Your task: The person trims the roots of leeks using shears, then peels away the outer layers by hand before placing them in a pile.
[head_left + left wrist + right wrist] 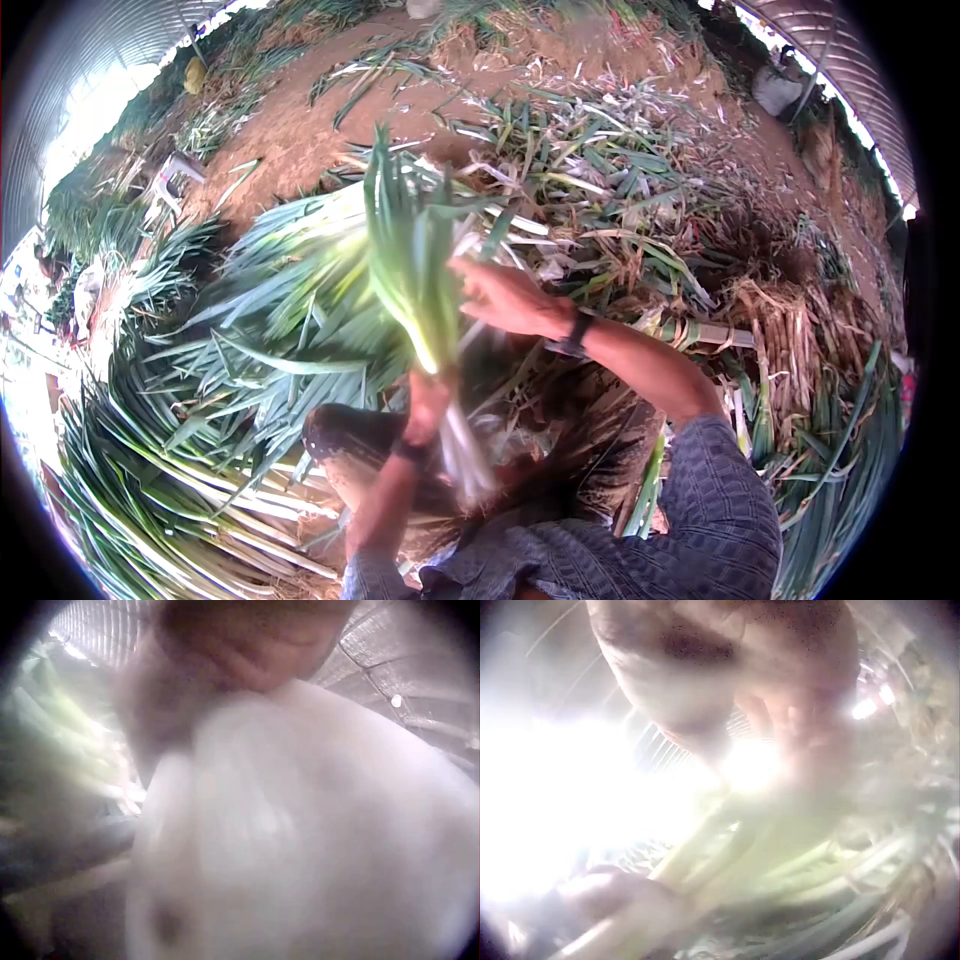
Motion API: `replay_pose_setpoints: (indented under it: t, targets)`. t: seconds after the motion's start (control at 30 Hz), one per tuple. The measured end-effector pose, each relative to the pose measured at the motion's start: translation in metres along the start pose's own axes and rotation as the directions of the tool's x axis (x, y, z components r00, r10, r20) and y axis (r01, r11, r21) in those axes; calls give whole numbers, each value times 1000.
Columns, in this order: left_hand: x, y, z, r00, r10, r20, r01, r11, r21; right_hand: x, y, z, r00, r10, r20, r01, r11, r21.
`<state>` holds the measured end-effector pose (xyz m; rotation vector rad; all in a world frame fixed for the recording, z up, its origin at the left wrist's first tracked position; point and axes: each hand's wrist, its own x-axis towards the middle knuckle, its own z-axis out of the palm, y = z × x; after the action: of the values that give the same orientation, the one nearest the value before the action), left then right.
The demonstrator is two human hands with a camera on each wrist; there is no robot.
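Note:
A bunch of long green-leaved stalks [420, 270] stands upright in front of the person, leaves up and white ends down. Curled round its lower part is the left hand [428, 400]. White stalks [300, 825] fill much of the left wrist view, below the left hand [247, 645]. The right hand [508, 298] is beside the leaves on their right side, its fingers loosely extended towards them. In the right wrist view the right hand [742, 675] is above the blurred stalks [765, 847]; whether it touches them is unclear. The left hand [622, 900] grips them lower down.
A large heap of leafy stalks [290, 270] lies to the left, with more stalks [200, 480] at the lower left. Loose trimmings [620, 160] cover the ground ahead and right. A tied bundle [790, 340] is at the right. A white stool [178, 175] stands at the far left.

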<state>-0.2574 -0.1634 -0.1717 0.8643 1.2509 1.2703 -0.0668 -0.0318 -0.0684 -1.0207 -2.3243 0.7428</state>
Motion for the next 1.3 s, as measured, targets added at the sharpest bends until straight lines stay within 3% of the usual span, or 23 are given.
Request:
replay_pose_setpoints:
  t: [0.03,0.13,0.2,0.23,0.3,0.33,0.37,0.43,0.5,0.57,0.6,0.7,0.73,0.8,0.83,0.93,0.97,1.0,1.07,1.17,1.2,1.27,1.3]
  targets:
    - [-2,-6,1,997,37,70,-33,998,-53,11,-15,-3,979,154,130,-162,986,50]
    - [-10,-21,8,998,8,62,11,954,-300,21,5,27,996,14,91,-18,999,49]
    - [-15,-13,6,995,-26,95,46,974,-222,25,25,31,997,-22,71,8,979,201]
    - [-17,-1,3,991,-62,121,79,987,-140,24,17,25,968,-136,-211,184,956,228]
    - [-23,8,-3,977,-148,153,163,982,-92,11,28,3,902,305,-307,-72,806,587]
    - [-22,10,-6,967,-185,176,207,971,-118,10,40,-8,817,383,-431,8,739,673]
    - [-22,13,-8,954,-218,205,249,958,-140,6,59,-18,765,379,-521,48,772,633]
    - [-21,13,-11,952,-178,250,229,955,-191,-1,72,-24,842,165,-514,-18,960,279]
    - [-20,10,-8,943,-181,279,242,949,-204,-16,54,-16,968,34,-249,26,972,233]
    - [-22,5,-1,952,-160,261,211,961,-179,-14,43,14,950,11,-312,36,989,145]
    - [-25,2,2,957,-154,247,199,966,-167,-14,2,-1,971,75,-228,-55,994,94]
    - [-31,-15,11,987,-135,84,126,986,109,6,-3,10,993,-102,-52,85,964,-253]
    - [-23,-23,5,968,-181,172,148,971,189,7,-5,9,995,-50,90,71,966,-249]
    - [-9,-52,-13,962,-63,267,0,973,232,7,-7,6,926,53,374,46,967,-250]
    - [-22,-23,1,973,-114,200,85,985,149,-8,-8,4,928,-101,360,136,988,-71]
    - [-25,-21,-10,981,-114,157,124,991,-58,-56,-60,-28,566,-38,823,43,999,17]
    - [-16,-22,-13,980,-161,112,163,987,-9,-67,-52,-34,575,-90,813,254,964,-73]
    - [-12,-25,-14,977,-195,90,200,979,-51,-83,-21,-44,790,-199,580,259,966,-21]
    - [-12,-30,-20,972,-230,50,233,970,-65,-93,1,-116,969,104,226,-49,970,-237]
    - [-11,-32,-22,982,-177,63,181,982,-51,-141,98,-186,910,131,-394,-396,559,-728]
    - [-8,-26,-20,980,-138,143,141,990,-13,-149,112,-193,902,-16,-432,-341,588,-733]
    - [-12,-13,-11,966,-145,216,148,989,3,-147,112,-155,848,446,-288,-483,873,-70]
    - [-6,-18,-1,956,31,291,17,987,-161,-148,107,-131,798,598,-74,-558,779,285]
